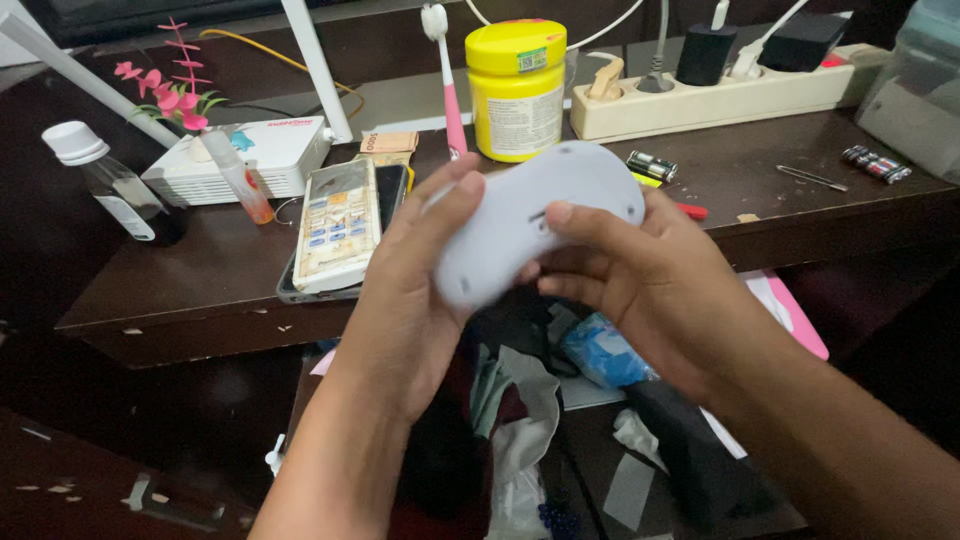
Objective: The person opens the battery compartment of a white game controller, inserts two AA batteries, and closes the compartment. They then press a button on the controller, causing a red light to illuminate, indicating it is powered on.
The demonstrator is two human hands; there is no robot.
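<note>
At the centre of the frame, a person grips a white, rounded controller (535, 215) in both hands, its plain back turned toward the camera, just above the front edge of a dark wooden worktop (200, 290). The left hand (415, 290) wraps the lower left end, fingers curled closed around it with the thumb lying along the shell; the right hand (640, 285) closes on the right side, thumb pressed flat on the back near a small slot. Behind the controller, toward the top centre, stands a yellow jar (517, 90) with a yellow lid, and just left of it a pink-and-white toothbrush (447, 75) stands upright. A cream power strip (720, 98) with several plugs runs along the upper right, with two batteries (652, 165) lying in front of it and more batteries (877, 163) further right. Left of the hands a worn white remote (338, 225) rests on top of a dark phone (392, 185). A white box (255, 160) sits at the upper left beneath a sprig of pink artificial flowers (165, 90), and a clear bottle (110, 180) with a white cap stands at the far left. Below the worktop, in the lower centre, lies a clutter of cloth and a blue bag (605, 350).
</note>
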